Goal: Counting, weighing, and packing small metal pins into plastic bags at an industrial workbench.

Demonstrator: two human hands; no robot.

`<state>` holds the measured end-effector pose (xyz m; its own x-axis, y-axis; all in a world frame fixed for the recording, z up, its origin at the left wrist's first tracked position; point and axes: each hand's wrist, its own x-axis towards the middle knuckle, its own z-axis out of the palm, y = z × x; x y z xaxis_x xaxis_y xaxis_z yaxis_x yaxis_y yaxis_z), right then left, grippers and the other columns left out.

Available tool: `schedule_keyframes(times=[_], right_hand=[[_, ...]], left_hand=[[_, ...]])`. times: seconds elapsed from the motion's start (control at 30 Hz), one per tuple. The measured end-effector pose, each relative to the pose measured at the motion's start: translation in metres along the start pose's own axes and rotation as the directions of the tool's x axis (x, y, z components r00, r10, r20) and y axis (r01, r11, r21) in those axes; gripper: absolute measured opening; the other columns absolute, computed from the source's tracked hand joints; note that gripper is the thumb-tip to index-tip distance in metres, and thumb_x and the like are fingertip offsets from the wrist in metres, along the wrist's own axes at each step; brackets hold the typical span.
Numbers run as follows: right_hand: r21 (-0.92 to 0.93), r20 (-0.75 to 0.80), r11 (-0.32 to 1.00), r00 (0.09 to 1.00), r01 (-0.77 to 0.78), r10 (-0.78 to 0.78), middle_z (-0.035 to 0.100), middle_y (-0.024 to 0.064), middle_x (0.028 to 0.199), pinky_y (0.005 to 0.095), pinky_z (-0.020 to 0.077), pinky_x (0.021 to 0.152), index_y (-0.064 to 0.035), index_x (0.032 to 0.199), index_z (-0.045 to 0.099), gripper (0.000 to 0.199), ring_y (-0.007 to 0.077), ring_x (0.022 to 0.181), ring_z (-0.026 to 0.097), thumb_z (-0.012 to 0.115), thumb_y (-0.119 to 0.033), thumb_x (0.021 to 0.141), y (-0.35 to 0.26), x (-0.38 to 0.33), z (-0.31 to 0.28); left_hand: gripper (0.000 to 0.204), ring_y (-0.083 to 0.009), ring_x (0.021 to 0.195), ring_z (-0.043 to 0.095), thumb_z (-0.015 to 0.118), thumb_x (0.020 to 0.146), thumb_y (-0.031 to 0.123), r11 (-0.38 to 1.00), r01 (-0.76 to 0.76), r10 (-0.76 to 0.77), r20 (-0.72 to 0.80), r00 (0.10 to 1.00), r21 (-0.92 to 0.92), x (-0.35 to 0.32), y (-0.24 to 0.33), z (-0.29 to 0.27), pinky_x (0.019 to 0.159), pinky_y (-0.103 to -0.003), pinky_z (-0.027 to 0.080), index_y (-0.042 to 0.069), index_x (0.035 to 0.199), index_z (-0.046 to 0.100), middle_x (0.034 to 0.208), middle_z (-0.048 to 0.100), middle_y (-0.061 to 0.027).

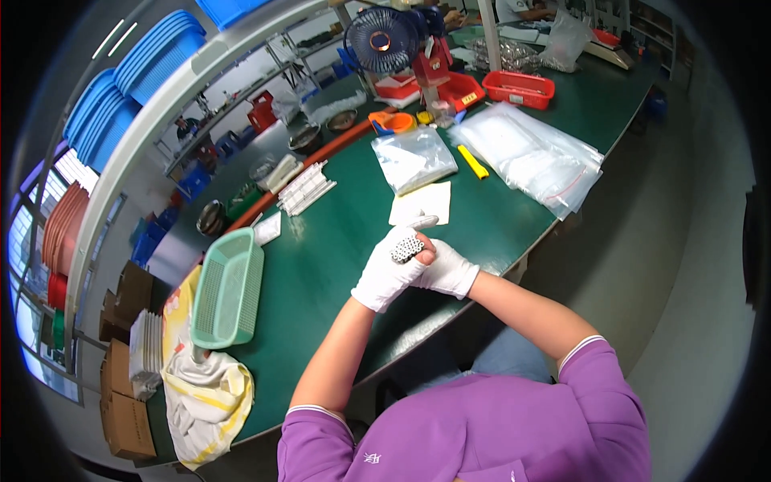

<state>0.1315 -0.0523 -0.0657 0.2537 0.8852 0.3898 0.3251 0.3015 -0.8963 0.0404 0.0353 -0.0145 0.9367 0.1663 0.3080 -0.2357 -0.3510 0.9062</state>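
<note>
a bundle of small tubes [407,250] is held above the green table [321,241], near the cream paper [436,202], with its round ends turned up toward the camera. it is wrapped by the gloved left hand [385,269], which is closed about it; the right hand [446,268] is pressed against the left, but how its fingers are bent cannot be told, as they are partly hidden. the bundle is judged light and fairly stiff, its pieces prone to slide, so it is best gripped all round with even pressure.
</note>
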Motion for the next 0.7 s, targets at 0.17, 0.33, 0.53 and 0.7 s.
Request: schedule_keyframes(times=[0.17, 0.33, 0.53, 0.7], right_hand=[[-0.055, -0.137, 0.986, 0.977, 0.158, -0.164, 0.058, 0.0057, 0.088, 0.0287, 0.0434, 0.079, -0.0053, 0.097, 0.052, 0.020, 0.0190, 0.085, 0.056, 0.058, -0.011, 0.078, 0.001, 0.019, 0.001], [0.389, -0.304, 0.896, 0.888, -0.215, 0.344, 0.058, 0.0019, 0.087, 0.0257, 0.0455, 0.071, -0.0058, 0.097, 0.056, 0.028, 0.0090, 0.080, 0.054, 0.066, -0.024, 0.078, -0.005, 0.013, -0.014], [0.404, -0.339, 0.899, 0.885, -0.170, 0.320, 0.059, 0.0034, 0.093, 0.0254, 0.0448, 0.074, -0.0035, 0.103, 0.054, 0.039, 0.0100, 0.085, 0.054, 0.067, -0.028, 0.076, -0.002, 0.015, -0.006], [0.138, -0.350, 0.974, 0.911, -0.181, 0.219, 0.058, 0.0088, 0.087, 0.0290, 0.0457, 0.073, -0.0011, 0.102, 0.051, 0.041, 0.0161, 0.077, 0.055, 0.066, -0.028, 0.075, -0.006, 0.029, -0.011]], left_hand=[[0.087, -0.0225, 0.117, 0.040, 0.071, 0.064, 0.049, 0.991, -0.027, 0.034, -0.052, 0.998, 0.133, 0.015, -0.005, -0.012, 0.098, -0.032, 0.029, 0.001, 0.128, 0.035, 0.123, 0.044, -0.0141], [0.100, -0.0228, 0.116, 0.041, 0.078, 0.064, 0.028, 0.943, 0.054, -0.079, -0.064, 0.995, -0.328, 0.001, -0.055, -0.001, 0.096, -0.034, 0.034, 0.002, 0.135, 0.013, 0.130, 0.035, -0.0136], [0.087, -0.0181, 0.108, 0.046, 0.075, 0.064, 0.014, 0.974, 0.038, -0.070, -0.140, 0.988, -0.222, 0.012, -0.063, 0.008, 0.091, -0.030, 0.039, 0.003, 0.132, 0.023, 0.122, 0.043, -0.0099], [0.046, -0.0175, 0.086, 0.056, 0.067, 0.071, 0.012, 0.959, 0.251, -0.250, 0.023, 0.968, -0.134, 0.011, -0.045, 0.000, 0.074, -0.030, 0.049, 0.002, 0.109, 0.043, 0.095, 0.056, -0.0078]])
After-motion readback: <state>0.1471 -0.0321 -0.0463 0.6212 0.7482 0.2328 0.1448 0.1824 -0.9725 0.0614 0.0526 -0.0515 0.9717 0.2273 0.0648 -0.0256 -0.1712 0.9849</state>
